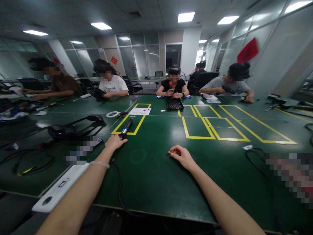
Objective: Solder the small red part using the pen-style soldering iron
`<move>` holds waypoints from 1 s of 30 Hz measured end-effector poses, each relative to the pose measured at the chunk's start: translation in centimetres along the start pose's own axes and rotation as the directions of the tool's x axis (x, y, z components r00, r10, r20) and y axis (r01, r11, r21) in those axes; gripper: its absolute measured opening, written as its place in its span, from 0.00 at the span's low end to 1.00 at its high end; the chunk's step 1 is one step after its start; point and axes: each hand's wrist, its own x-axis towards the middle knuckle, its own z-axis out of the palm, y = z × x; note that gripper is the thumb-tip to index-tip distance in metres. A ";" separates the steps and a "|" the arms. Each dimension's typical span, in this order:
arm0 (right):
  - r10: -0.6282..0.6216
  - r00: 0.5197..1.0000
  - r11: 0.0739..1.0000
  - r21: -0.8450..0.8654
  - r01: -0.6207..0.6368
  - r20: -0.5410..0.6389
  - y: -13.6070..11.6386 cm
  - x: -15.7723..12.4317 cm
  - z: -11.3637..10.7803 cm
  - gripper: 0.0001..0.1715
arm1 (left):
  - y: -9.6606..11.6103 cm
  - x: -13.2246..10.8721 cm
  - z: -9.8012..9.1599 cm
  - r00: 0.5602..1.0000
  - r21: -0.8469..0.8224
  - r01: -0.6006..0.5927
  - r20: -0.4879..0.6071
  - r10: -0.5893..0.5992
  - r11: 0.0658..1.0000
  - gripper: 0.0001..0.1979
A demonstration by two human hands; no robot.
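My left hand [114, 143] reaches palm down to the near end of a black-and-silver cylindrical tool [126, 126] with a blue band. The tool lies slanted inside a yellow taped rectangle, and its near end is partly covered by the hand. My fingers are curled at that end, with the thumb pointing right. Over the middle of the green table [149, 182], my right hand [182, 156] pinches a small red piece [169, 152] between thumb and fingertips. Its exact kind is too small to make out.
Beyond the tool lies a white paper sheet [140, 111], beside a white ring-shaped item [112, 114]. More yellow rectangles [199, 137] mark the right side. A black cable [119, 182] runs near my left arm, above a white panel [60, 186]. Across the table, a person works at a black tray [175, 104].
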 end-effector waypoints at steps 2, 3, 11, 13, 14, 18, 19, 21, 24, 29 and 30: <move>-0.009 1.000 1.000 -0.010 0.009 -0.003 0.0 0.0 0.0 0.12 | -0.2 0.8 0.1 0.999 0.003 -0.023 0.038 0.023 1.000 0.42; -0.013 1.000 1.000 -0.016 0.013 -0.009 0.1 0.0 0.0 0.11 | -0.2 1.0 0.0 0.998 0.004 -0.037 0.047 0.036 0.999 0.42; 0.020 1.000 1.000 -0.004 -0.020 -0.016 0.2 0.1 -0.1 0.13 | 1.2 -1.3 -0.2 0.993 0.012 -0.107 -0.047 0.108 0.994 0.35; 0.017 1.000 1.000 0.006 -0.017 -0.016 0.1 0.1 0.0 0.14 | 1.8 -2.5 -0.1 0.991 0.030 -0.116 -0.067 0.117 0.993 0.34; 0.014 1.000 1.000 0.009 -0.014 -0.017 0.1 0.1 0.0 0.14 | 2.2 -3.1 0.0 0.989 0.041 -0.122 -0.075 0.124 0.992 0.34; 0.012 1.000 1.000 0.016 -0.012 -0.017 -0.2 -0.1 0.1 0.13 | 4.4 -5.9 0.4 0.979 0.067 -0.171 -0.098 0.177 0.983 0.32; 0.013 1.000 1.000 0.018 -0.013 -0.016 -0.2 -0.1 0.1 0.13 | 5.1 -6.6 0.5 0.975 0.069 -0.192 -0.104 0.198 0.979 0.31; 0.011 1.000 1.000 0.015 -0.011 -0.012 -0.2 -0.1 0.1 0.13 | 6.6 -8.1 0.8 0.963 0.075 -0.237 -0.117 0.245 0.969 0.30; 0.002 1.000 1.000 -0.011 -0.002 -0.008 -0.2 -0.1 0.1 0.12 | 9.1 -10.2 1.2 0.938 0.079 -0.311 -0.133 0.320 0.947 0.28; -0.007 1.000 0.998 -0.056 0.007 0.002 -0.2 -0.1 0.2 0.10 | 13.2 -13.5 2.0 0.882 0.036 -0.449 -0.145 0.449 0.893 0.27; -0.014 1.000 0.998 -0.057 0.014 -0.004 -0.2 -0.1 0.2 0.10 | 14.0 -14.1 2.2 0.870 0.025 -0.472 -0.148 0.470 0.881 0.26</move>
